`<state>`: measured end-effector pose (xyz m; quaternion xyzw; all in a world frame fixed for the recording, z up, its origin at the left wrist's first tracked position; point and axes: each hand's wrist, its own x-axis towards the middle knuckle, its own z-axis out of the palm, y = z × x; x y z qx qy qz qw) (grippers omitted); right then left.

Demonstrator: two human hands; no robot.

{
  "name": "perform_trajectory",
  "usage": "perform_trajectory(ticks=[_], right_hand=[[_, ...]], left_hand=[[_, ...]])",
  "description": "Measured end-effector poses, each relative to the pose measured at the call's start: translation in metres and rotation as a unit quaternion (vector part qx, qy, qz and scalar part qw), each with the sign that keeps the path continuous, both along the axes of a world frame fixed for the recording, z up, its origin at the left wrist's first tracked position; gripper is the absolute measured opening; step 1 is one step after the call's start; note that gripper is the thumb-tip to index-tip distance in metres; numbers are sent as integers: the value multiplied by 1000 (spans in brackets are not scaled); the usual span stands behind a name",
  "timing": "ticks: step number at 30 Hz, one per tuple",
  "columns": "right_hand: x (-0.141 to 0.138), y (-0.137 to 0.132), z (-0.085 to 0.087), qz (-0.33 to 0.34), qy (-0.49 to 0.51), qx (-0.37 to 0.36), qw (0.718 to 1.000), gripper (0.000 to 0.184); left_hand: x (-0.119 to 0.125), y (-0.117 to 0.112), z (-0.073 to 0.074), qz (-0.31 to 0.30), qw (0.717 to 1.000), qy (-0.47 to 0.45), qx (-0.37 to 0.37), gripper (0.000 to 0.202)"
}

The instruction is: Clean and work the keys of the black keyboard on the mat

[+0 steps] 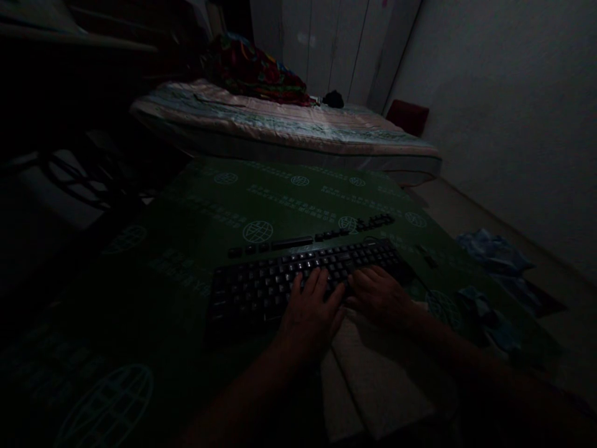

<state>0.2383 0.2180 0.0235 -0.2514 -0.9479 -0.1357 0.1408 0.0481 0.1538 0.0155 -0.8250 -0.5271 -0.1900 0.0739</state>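
A black keyboard (261,286) lies flat on a green table. My left hand (310,311) rests on its near edge, fingers stretched out and apart over the keys. Close beside it, my right hand (380,295) bends over the keyboard with its fingers curled together at the keys. What those fingertips hold, if anything, is hidden in the dark. Beyond the keyboard, loose keycaps (331,234) lie in a line, a long space bar (292,242) among them. More small keycaps (375,221) are gathered at the right end of that line.
The green tabletop (209,211) carries printed globes. Pale flat pieces (364,379) lie under my wrists. A dark cloth (489,317) is at the table's right edge. Behind stands a mattress (289,127) with a flowered blanket (261,71). Fabric (494,249) lies on the floor, right. Light is dim.
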Motion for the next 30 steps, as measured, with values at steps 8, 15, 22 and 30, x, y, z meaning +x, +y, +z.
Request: perform_trajectory(ticks=[8, 15, 22, 30], right_hand=[[-4, -4, -6, -10, 42, 36, 998, 30], [-5, -8, -10, -15, 91, 56, 994, 29], [-5, -7, -13, -16, 110, 37, 993, 24], [-4, -9, -15, -43, 76, 40, 995, 28]], left_hand=[[1, 1, -1, 3, 1000, 4, 2, 39], [1, 1, 0, 3, 1000, 5, 9, 37], [1, 1, -1, 4, 1000, 11, 3, 40], [2, 2, -1, 8, 1000, 9, 19, 38]])
